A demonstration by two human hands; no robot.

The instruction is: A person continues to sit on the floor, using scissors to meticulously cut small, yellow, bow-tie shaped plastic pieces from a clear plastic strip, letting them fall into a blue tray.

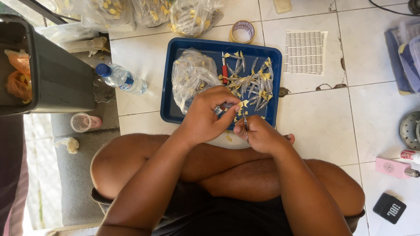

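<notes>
My left hand (205,114) pinches a small clear plastic piece with a yellow tag over the front edge of a blue tray (173,114). My right hand (261,134) sits just beside it, gripping small metal scissors whose tip points up toward that piece. On the tray lie a heap of clear pieces with yellow tags (251,85), a clear bag of the same pieces (191,74) and a red-handled tool (225,72). My crossed bare legs fill the foreground.
A water bottle (120,78) lies left of the tray, a plastic cup (82,122) below it. A dark bin (52,74) stands far left. Tape roll (243,31), label sheet (305,51), filled bags (188,15) at the back. Pink box (390,167), black speaker (389,208) right.
</notes>
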